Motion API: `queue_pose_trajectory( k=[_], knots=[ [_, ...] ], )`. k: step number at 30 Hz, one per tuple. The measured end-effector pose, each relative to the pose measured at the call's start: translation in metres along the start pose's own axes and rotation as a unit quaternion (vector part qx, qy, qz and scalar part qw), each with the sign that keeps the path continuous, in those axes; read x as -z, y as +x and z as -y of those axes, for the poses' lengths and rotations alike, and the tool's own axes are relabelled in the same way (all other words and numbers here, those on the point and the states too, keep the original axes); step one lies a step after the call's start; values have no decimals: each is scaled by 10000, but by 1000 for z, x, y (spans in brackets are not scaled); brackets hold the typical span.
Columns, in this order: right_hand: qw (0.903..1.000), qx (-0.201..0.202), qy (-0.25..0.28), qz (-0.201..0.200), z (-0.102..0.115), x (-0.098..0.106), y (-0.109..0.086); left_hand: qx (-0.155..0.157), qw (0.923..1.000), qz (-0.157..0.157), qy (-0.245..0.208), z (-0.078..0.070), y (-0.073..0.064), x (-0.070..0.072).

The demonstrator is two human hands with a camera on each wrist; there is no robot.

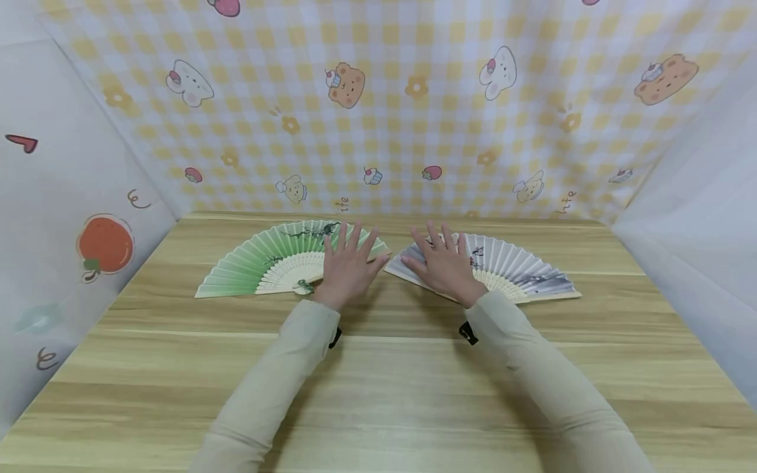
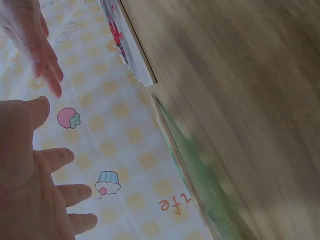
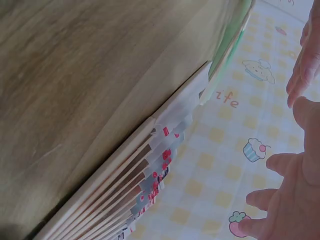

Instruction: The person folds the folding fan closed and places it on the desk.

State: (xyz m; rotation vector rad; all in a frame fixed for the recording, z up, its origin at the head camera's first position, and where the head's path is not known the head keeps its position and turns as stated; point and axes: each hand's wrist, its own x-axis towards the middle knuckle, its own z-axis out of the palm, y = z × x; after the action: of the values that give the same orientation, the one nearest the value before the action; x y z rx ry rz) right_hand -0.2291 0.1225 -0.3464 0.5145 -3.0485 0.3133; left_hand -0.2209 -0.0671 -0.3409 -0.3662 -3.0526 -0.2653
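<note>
Two folding fans lie spread side by side on the wooden table. The left one is a green folding fan (image 1: 251, 263) with dark branch drawings and pale ribs; a small green cord sits at its pivot. Its neighbour is a grey-white folding fan (image 1: 520, 266) with red flower prints. My left hand (image 1: 345, 269), fingers straight and spread, overlaps the green fan's right part in the head view. Over the left part of the grey fan is my right hand (image 1: 446, 268), also spread. Both wrist views show the hands raised above the fans, holding nothing.
The wooden table (image 1: 390, 394) runs back to a yellow checkered cloth (image 1: 384, 131) with cartoon prints. White cloth walls (image 1: 53, 184) stand at the left and right. A dark band (image 1: 468, 332) shows at the right wrist.
</note>
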Motion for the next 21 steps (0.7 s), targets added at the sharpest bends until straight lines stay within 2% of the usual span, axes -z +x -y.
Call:
queue_pose_trajectory(
  k=[7,13,21],
  knots=[
    [9999,86,-41,-124,-1,2,-5,-39,9998,-139,131,6,-5,1],
    [9998,57,43,-193,-3,8,-11,-117,9996,-127,240,15,-13,2],
    [9994,237,178,-158,-2,14,-17,-160,9995,-223,144,26,-22,8]
  ],
)
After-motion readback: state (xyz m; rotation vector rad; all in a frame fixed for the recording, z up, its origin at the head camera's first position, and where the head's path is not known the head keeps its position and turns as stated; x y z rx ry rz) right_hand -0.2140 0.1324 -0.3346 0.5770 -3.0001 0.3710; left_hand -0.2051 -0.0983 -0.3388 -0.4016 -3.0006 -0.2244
